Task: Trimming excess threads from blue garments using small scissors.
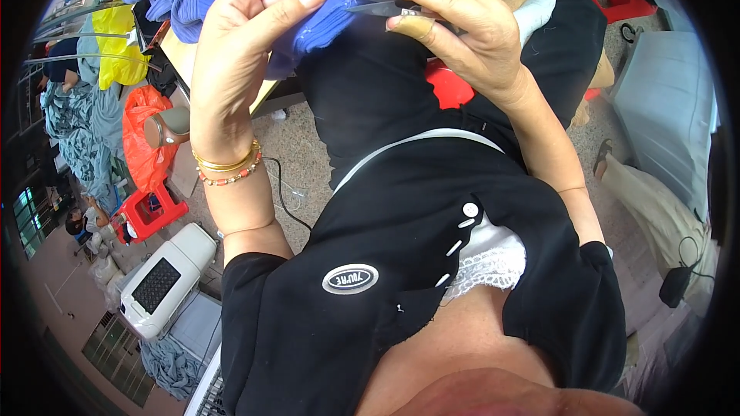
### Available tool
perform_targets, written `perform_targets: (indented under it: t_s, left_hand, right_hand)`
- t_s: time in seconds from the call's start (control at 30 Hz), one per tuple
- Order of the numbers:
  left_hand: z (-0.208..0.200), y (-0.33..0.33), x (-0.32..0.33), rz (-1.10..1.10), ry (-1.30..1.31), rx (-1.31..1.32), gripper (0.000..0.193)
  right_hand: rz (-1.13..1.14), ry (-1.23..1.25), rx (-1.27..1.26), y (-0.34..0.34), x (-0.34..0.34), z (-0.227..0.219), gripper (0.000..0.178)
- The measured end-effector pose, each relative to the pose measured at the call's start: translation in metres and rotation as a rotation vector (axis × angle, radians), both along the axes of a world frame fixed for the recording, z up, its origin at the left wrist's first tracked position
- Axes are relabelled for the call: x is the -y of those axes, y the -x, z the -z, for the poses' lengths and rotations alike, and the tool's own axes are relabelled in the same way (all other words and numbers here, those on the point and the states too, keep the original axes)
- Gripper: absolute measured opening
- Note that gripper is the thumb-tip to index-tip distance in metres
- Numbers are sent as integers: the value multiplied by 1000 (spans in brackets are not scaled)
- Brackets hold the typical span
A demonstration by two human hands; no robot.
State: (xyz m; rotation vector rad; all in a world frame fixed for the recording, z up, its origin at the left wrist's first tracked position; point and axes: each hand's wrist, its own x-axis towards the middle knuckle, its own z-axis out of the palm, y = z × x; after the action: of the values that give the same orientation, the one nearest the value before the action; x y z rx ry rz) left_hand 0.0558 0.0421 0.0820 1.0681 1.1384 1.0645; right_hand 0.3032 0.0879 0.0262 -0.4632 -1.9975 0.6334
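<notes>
A pair of small dark-bladed thread snips point(375, 8) is in my right hand point(478, 35), between the thumb and the fingers. Their blades point left, just over a blue ribbed garment point(327, 31). Across from them, my left hand point(243, 42) is raised above the garment's left part, thumb and forefinger brought together. Whatever that pinch holds, if anything, is too small to make out. The garment lies across the top of the view, by my black-trousered lap, with light bits like loose thread along its near edge. Metal eyelets show on its upper left.
Left of me are an orange-red plastic bag point(146, 150), a red stool point(158, 212) and a white machine housing point(169, 281). Heaped grey-blue clothes point(73, 123) lie beyond, near a yellow cloth point(119, 46). At right stands a person in pale trousers point(655, 216), near a large whitish bundle point(667, 92).
</notes>
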Motion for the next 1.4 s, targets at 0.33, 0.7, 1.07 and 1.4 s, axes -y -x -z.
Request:
perform_targets:
  t_s: [0.33, 0.7, 1.07, 1.4]
  left_hand:
    - [2, 1, -1, 0, 4, 6, 23]
    - [2, 0, -1, 4, -2, 18, 22]
    - [4, 1, -1, 22, 2, 26, 22]
    - [0, 0, 1, 7, -26, -22, 23]
  right_hand:
    - [5, 37, -13, -2, 0, 1, 40]
    - [-6, 24, -26, 0, -2, 2, 38]
    - [-26, 67, -29, -1, -1, 4, 38]
    - [-11, 35, 9, -1, 0, 2, 33]
